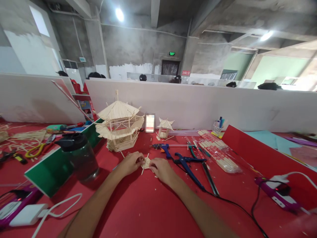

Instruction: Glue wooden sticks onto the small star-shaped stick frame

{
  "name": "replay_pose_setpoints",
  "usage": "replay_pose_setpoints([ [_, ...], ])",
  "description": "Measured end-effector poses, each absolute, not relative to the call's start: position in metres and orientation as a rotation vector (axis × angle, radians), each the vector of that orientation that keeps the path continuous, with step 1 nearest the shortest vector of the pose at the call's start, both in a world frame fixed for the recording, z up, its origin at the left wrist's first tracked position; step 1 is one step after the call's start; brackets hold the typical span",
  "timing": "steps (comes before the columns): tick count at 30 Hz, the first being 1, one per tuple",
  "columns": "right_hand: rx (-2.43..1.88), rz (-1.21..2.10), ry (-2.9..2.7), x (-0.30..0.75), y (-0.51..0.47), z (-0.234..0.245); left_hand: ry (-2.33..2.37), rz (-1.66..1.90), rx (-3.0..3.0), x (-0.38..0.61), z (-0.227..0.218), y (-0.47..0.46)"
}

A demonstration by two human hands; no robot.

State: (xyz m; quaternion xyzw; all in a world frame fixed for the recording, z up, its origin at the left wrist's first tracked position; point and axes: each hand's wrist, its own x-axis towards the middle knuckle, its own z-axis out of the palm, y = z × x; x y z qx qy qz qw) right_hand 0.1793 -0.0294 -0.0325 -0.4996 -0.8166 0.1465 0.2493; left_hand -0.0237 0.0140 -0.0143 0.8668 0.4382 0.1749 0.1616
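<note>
A small frame of pale wooden sticks point(147, 162) lies on the red tabletop point(148, 205), with stick ends poking out around it. My left hand point(133, 162) grips its left side, thumb and fingers pinched together. On the opposite side, my right hand point(162, 168) has its fingers curled closed on the frame's right edge. The fingers hide part of the frame. Behind my left hand stands a large two-tiered stick pavilion point(120, 125). A smaller stick pavilion point(165, 128) stands farther back, right of the large one.
A blue glue gun point(164, 149), blue cutters point(188, 165) and packs of wooden sticks point(219, 152) lie to the right. A dark water bottle point(80, 158) stands left beside a green divider point(52, 173). Purple power strips point(278, 195) and cables flank the workspace. A white partition point(193, 105) runs behind.
</note>
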Motion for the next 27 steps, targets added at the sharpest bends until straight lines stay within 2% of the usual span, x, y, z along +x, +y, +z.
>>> replay_pose_setpoints([
  [27,-1.401,0.306,-2.206,0.1732,-0.0288,-0.0396,1.218,0.521,2.504,-0.0215,-0.0144,0.0133],
])
